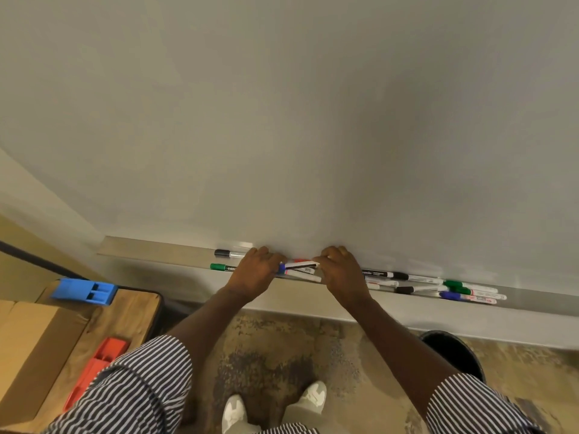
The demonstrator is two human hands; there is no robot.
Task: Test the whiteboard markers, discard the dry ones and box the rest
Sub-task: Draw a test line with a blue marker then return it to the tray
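Nearest, striped sleeves [138, 380] and white shoes [308, 397] over mottled floor; beyond, both hands' fingers curled round a bundle of markers [299, 269] on the whiteboard tray [150, 247], loose markers [438, 286] rightward, black bin [454, 352] below, cardboard box [34, 346] on the left surface [125, 311].

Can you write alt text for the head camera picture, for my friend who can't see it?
Both hands, left hand and right hand, hold a bunch of markers at the whiteboard tray. More markers lie to the right.

Markers [419, 285] on tray [150, 250] — bin [454, 352] below.
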